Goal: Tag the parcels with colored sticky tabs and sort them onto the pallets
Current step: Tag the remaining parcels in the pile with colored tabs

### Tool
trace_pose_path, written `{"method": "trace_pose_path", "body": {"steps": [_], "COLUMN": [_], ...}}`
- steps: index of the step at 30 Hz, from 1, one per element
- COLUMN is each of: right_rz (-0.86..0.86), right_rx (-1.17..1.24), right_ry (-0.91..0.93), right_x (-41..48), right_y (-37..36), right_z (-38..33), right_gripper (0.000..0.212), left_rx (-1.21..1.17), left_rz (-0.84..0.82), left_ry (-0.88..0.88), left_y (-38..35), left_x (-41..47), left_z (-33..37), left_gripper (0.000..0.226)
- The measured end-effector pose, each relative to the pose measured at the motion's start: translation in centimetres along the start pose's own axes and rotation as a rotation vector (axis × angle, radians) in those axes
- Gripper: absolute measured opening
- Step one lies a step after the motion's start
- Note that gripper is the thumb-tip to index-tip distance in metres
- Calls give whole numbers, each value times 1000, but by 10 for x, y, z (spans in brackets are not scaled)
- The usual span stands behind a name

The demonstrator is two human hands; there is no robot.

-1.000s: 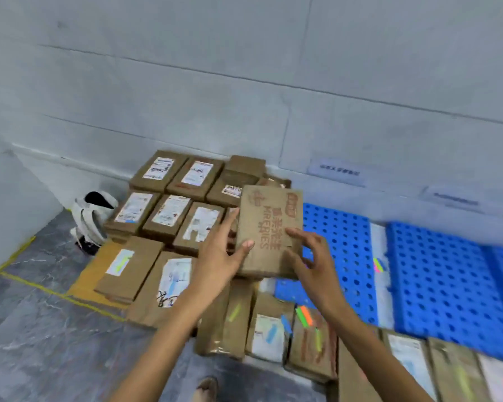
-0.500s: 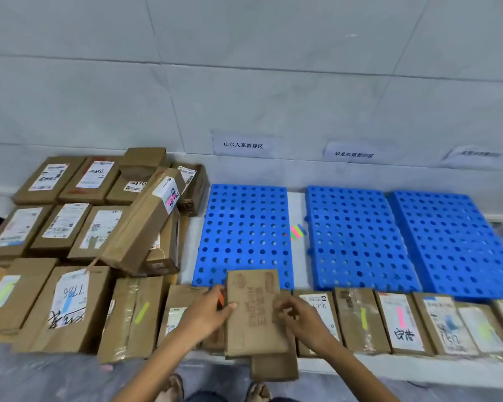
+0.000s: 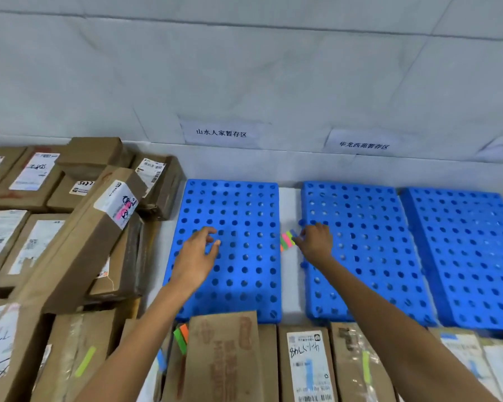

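Three blue perforated pallets lie along the wall: left pallet (image 3: 238,204), middle pallet (image 3: 366,227), right pallet (image 3: 462,242). A pad of colored sticky tabs (image 3: 286,240) lies in the white gap between the left and middle pallets. My right hand (image 3: 314,242) reaches to the pad, its fingertips touching the tabs' right end. My left hand (image 3: 196,256) hovers over the left pallet, fingers loosely curled, holding nothing. A brown parcel with red print (image 3: 224,358) lies in the front row below the left pallet.
A pile of brown parcels (image 3: 70,227) fills the left side, one long box (image 3: 93,236) leaning across it. A front row of tagged parcels (image 3: 308,364) runs along the pallets' near edge. Paper labels (image 3: 221,133) hang on the wall above the pallets.
Both hands let go of the brown parcel, which now lies in the front row. They moved forward: the right to the sticky tabs, the left over the left pallet.
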State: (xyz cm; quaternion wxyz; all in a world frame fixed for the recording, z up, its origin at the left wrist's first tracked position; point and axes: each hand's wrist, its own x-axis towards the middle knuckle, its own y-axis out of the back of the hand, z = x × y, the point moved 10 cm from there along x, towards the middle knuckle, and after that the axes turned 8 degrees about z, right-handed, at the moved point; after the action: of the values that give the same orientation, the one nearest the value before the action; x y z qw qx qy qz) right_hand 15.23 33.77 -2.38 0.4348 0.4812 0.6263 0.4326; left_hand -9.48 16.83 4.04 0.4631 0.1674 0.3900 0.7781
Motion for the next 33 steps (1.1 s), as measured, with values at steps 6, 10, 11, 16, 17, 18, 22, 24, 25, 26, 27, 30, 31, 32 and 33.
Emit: {"method": "trace_pose_path", "body": {"steps": [6, 10, 11, 16, 17, 18, 22, 24, 25, 26, 27, 30, 31, 32, 33], "right_rz": [-29, -88, -98, -132, -147, -158, -106, -115, -114, -100, -78, 3, 1, -14, -40], "right_rx": [-553, -729, -743, -735, -739, -739, -617, -463, -350, -199, -16, 522, 666, 796, 904], "right_ry": [182, 179, 180, 149, 138, 128, 110, 117, 105, 73, 19, -136, -149, -138, -110], "right_x": [45, 57, 58, 64, 64, 65, 73, 72, 69, 65, 60, 29, 12, -7, -29], "right_y": [-50, -67, -70, -77, -79, -80, -78, -75, -69, -62, -51, -6, 10, 27, 46], "right_z": [-23, -19, -18, -19, -18, -18, -19, -16, -13, -8, 0, 15, 12, 2, -11], "right_gripper": [48, 39, 39, 41, 41, 42, 49, 40, 33, 29, 27, 28, 30, 31, 31], "left_rx": [-116, -139, -148, -174, -183, -190, -216, -217, -215, -217, -226, -279, -299, -328, -368], "left_rz": [69, 76, 75, 62, 57, 54, 47, 36, 39, 44, 49, 48, 38, 21, -5], "left_ry": [20, 30, 39, 73, 87, 96, 118, 143, 147, 149, 149, 141, 130, 115, 104], "left_y": [-13, -14, -14, -16, -17, -18, -16, -13, -10, -6, -2, 10, 14, 18, 21], "left_x": [20, 20, 19, 21, 21, 21, 16, 13, 10, 8, 5, -8, -14, -21, -28], "left_z": [-29, -38, -40, -45, -46, -46, -47, -50, -51, -51, -49, -34, -25, -14, -1], "left_gripper": [23, 20, 19, 18, 18, 18, 18, 18, 18, 18, 17, 16, 16, 17, 17]}}
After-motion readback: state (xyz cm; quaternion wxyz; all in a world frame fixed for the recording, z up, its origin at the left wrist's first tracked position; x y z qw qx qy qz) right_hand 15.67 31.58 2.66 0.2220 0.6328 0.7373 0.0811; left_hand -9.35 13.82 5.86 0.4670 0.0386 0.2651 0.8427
